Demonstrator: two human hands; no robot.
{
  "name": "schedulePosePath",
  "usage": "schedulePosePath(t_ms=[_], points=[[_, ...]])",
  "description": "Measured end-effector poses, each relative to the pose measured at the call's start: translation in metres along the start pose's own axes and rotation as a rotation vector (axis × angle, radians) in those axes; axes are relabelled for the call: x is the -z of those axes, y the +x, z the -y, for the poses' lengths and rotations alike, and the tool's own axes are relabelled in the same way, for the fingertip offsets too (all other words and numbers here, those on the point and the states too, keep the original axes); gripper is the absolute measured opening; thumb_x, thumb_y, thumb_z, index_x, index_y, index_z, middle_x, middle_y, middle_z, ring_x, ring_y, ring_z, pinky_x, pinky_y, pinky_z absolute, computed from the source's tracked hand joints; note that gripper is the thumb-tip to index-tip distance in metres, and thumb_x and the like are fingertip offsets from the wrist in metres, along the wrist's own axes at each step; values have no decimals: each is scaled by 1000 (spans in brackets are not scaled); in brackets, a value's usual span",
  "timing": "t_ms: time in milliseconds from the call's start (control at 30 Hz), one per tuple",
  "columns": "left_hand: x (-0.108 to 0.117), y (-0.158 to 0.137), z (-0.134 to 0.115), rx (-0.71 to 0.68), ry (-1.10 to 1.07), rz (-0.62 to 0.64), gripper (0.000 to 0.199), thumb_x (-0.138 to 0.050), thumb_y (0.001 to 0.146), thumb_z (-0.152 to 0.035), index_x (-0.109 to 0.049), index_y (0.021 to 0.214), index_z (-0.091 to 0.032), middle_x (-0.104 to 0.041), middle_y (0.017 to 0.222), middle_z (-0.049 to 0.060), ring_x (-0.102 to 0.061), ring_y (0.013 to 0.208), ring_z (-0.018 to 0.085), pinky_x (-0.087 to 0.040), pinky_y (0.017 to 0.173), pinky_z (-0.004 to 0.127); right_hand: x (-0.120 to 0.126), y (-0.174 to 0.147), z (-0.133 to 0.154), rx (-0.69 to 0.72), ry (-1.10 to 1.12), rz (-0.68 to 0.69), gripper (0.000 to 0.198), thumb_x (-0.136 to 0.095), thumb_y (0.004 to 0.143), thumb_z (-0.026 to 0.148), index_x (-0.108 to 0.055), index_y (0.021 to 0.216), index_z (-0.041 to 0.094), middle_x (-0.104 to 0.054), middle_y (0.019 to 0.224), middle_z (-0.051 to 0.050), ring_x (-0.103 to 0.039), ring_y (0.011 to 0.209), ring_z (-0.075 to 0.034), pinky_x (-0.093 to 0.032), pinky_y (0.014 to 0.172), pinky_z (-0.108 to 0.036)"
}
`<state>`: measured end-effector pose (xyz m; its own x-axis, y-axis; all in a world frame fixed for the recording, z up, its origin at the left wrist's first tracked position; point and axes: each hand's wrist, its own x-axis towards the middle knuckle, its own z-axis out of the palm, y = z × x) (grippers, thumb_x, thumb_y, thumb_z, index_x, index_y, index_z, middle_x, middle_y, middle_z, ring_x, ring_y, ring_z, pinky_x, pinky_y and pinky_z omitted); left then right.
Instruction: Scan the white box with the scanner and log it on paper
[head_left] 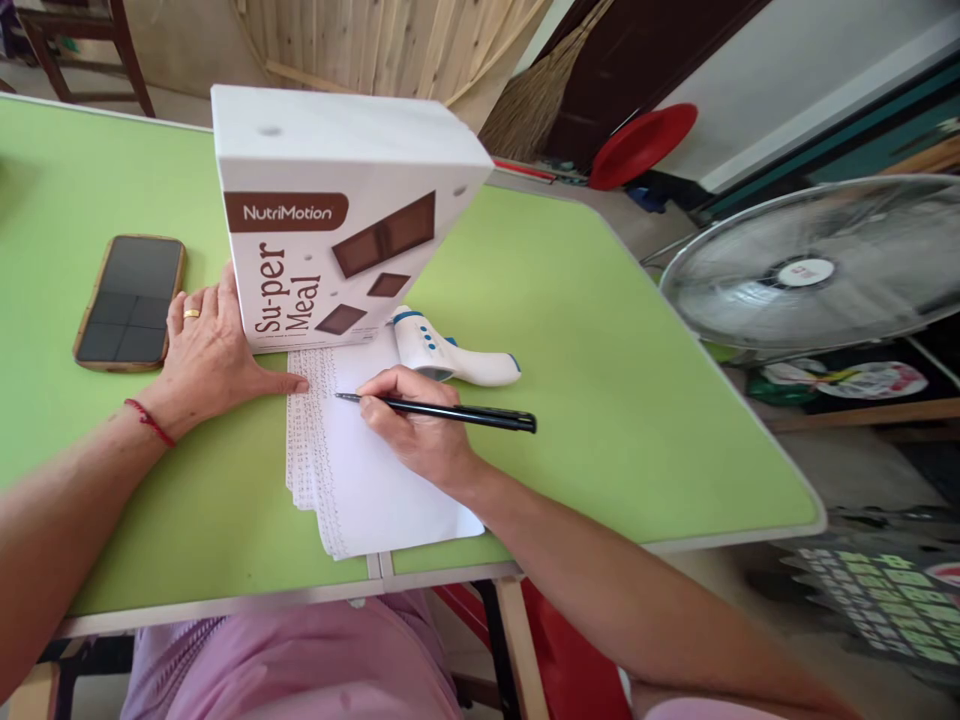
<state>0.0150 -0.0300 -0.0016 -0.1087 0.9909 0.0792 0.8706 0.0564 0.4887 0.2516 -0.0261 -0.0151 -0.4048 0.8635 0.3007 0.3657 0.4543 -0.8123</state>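
Note:
In my right hand (424, 430) is a black pen (487, 415), its tip close to the top sheet of a small stack of white paper (405, 505). Rows of small marks run along the sheets' left edges. My left hand (214, 340) lies spread on the table, its thumb on the paper's left edge and its fingers against the side of a white box (292, 270). The box stands upright, printed "NutriMotion Su-per Meal", and covers the far end of the sheets. Right of it lies a white and blue infrared thermometer (457, 355).
A smartphone (133, 300) lies left of my left hand on the green table (600, 400). Beyond the table's right edge stands a fan (810, 270). A red basin (645, 145) and a straw broom (544, 90) are further back. A wooden chair (82, 50) is at the far left.

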Motion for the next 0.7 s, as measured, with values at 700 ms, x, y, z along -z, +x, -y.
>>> schedulePosePath(t_ms=[700], points=[[13,0,-7,-140,-246,-67,95,-66,69,-78,-46,143,-21,-52,144,14,-40,145,40,-31,124,59,48,2,7,542,-607,319,31,-42,99,5,-70,109,14,-67,93,-11,-65,86,-19,-55,75,-33]])
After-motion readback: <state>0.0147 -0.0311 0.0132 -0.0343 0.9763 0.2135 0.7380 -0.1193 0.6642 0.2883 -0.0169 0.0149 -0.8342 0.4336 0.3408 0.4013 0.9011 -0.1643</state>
